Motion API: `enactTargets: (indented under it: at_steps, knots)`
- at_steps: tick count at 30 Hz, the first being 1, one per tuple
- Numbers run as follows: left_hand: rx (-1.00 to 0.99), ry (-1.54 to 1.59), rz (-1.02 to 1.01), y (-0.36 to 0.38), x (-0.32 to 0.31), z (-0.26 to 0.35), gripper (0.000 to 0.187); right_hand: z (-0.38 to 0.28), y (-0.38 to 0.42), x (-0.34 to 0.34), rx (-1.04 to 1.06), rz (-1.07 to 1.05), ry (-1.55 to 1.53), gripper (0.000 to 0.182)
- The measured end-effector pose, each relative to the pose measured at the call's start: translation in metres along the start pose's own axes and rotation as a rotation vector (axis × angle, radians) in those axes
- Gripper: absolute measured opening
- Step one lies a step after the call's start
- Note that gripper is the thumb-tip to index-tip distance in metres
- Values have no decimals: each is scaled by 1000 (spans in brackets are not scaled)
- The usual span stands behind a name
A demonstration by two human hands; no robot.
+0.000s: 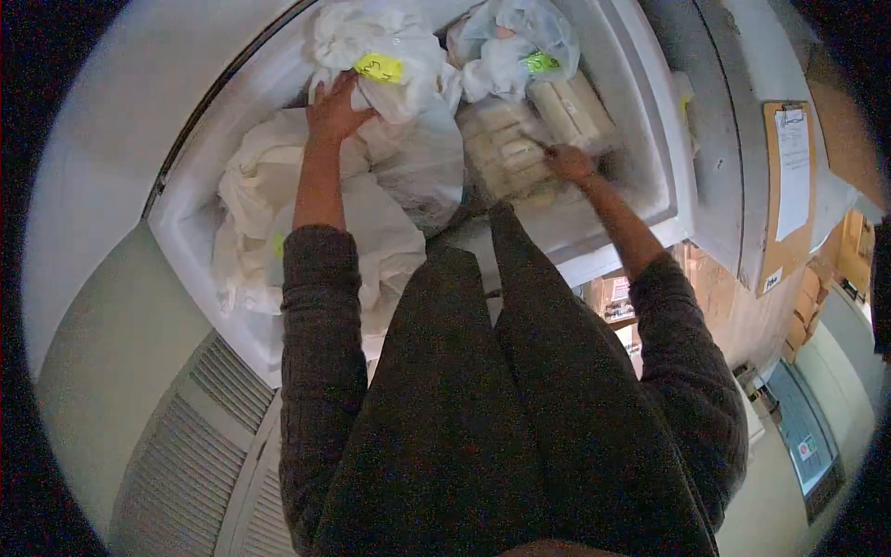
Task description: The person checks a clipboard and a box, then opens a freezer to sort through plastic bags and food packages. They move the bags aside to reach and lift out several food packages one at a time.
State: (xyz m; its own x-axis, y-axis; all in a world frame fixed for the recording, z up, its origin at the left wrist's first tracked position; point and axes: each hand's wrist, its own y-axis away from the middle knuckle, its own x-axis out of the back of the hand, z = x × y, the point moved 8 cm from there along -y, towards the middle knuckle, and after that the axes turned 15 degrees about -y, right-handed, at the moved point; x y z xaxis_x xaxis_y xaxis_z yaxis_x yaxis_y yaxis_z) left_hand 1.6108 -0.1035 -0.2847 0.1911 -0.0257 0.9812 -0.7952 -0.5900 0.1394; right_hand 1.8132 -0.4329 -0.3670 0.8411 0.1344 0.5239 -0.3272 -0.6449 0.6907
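My left hand lies with its fingers apart against a knotted white plastic bag that carries a yellow handwritten label. My right hand is closed around a thin, dark, pen-like object, pointing left over wrapped pale packages. What exactly this object is stays blurred. Another wrapped pale package lies just above that hand. Behind it sits a clear-and-white plastic bag with a green label. More white bags fill the left side, below my left hand.
All the bags lie inside a white chest freezer with a raised rim. A clipboard with paper hangs on the right. Boxes stand below the freezer's right edge. Louvred panels are at lower left.
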Motion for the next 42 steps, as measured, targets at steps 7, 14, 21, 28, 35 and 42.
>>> enactTargets:
  at_steps: [7,14,21,28,35,42]
  knots:
    - [86,-45,72,60,61,37,54,14,-37,-49,-468,319,-42,42]
    - [151,248,239,113,92,78,37,-82,-60,-88,-49,73,-724,33]
    - [-410,140,-105,93,15,191,53,3,-20,-56,-375,388,-541,26]
    - [-180,-46,-350,79,21,197,63,161,-113,-121,-190,507,-330,31]
    - [-719,-147,-2,143,-109,284,44,133,-70,-111,-422,444,-458,31]
    - [-397,-167,-114,98,-49,229,40,133,-83,-120,-362,344,-179,34]
